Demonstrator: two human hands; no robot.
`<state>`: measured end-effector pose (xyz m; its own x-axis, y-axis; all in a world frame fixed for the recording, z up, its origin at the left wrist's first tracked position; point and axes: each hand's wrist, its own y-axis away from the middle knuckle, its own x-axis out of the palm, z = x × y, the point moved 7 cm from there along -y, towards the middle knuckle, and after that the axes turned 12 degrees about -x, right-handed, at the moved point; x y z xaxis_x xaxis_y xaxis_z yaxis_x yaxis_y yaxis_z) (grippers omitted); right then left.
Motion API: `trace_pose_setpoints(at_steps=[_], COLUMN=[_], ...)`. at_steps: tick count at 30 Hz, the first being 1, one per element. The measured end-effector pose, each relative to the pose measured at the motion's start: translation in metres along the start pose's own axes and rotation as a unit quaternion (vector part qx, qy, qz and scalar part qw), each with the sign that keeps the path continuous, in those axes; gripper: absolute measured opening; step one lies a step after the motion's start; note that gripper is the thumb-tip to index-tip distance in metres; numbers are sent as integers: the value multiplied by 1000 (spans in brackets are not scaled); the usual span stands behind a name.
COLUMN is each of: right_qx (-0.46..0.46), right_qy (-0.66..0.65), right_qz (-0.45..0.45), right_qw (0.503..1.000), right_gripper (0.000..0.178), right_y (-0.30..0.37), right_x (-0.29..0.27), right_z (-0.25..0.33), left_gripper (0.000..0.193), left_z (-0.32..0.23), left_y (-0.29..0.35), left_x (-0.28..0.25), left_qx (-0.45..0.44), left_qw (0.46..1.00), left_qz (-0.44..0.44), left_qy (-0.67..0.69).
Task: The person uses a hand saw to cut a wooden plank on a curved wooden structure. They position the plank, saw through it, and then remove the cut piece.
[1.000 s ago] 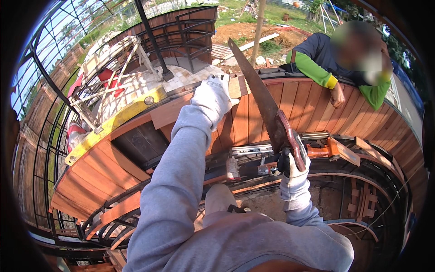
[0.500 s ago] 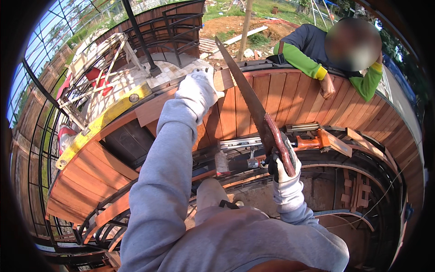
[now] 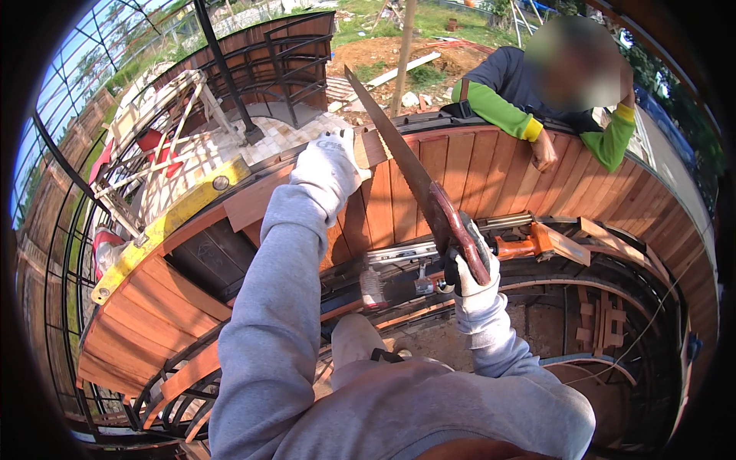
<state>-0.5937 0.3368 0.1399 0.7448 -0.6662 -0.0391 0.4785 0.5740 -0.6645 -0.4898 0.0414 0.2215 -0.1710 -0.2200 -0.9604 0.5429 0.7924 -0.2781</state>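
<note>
At the centre of the frame, the right hand [image 3: 464,280] has its fingers closed around the saw [image 3: 409,170]'s handle. Since half a second ago, the saw has slid slightly toward the upper left. The left hand [image 3: 331,159] keeps its fingers clamped on the board [image 3: 373,148], beside the blade.

**Colour Record**

Saw blade [image 3: 395,146]: dull rust-brown; saw handle [image 3: 457,230]: dark red. Short board [image 3: 370,149]: light tan-brown. Left glove [image 3: 330,159]: white, grey marking on the back. Right glove [image 3: 473,276]: white and black. Wearer's sleeves [image 3: 268,307]: plain light grey. Wall boards [image 3: 460,169]: reddish brown, striped pattern (tone uneven between lengths). Level [image 3: 176,210]: yellow. Ledge tool [image 3: 543,240]: orange. Co-worker's sleeve [image 3: 494,107]: bright green; cuff [image 3: 533,129]: yellow.
</note>
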Motion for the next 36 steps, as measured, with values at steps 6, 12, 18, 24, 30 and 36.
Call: trace_pose_setpoints(at_steps=[6, 12, 18, 24, 30, 36], right_qx=[10, 9, -8, 12, -7, -51], right_qy=[35, 12, -10, -37, -38, -13], right_qz=[-6, -10, 7, 10, 23, 40], right_qw=[999, 1000, 1000, 999, 999, 998], right_gripper=[51, 48, 55, 57, 57, 60], right_y=[29, 21, 8, 14, 12, 11], right_x=[-18, -19, -3, -1, 2, 0], right_z=[-8, -5, -11, -19, -13, -9], left_gripper=[73, 71, 71, 73, 79, 78], left_z=[0, -3, -1, -1, -6, -7], left_y=[0, 3, 1, 3, 9, 6], left_x=[0, -5, -1, -6, -12, -9], left_qx=[7, 14, 1, 1, -28, -33], left_qw=[1000, 999, 1000, 1000, 999, 999], left_qz=[-8, -29, 2, -11, 31, 15], left_qy=[22, 11, 5, 20, 10, -4])
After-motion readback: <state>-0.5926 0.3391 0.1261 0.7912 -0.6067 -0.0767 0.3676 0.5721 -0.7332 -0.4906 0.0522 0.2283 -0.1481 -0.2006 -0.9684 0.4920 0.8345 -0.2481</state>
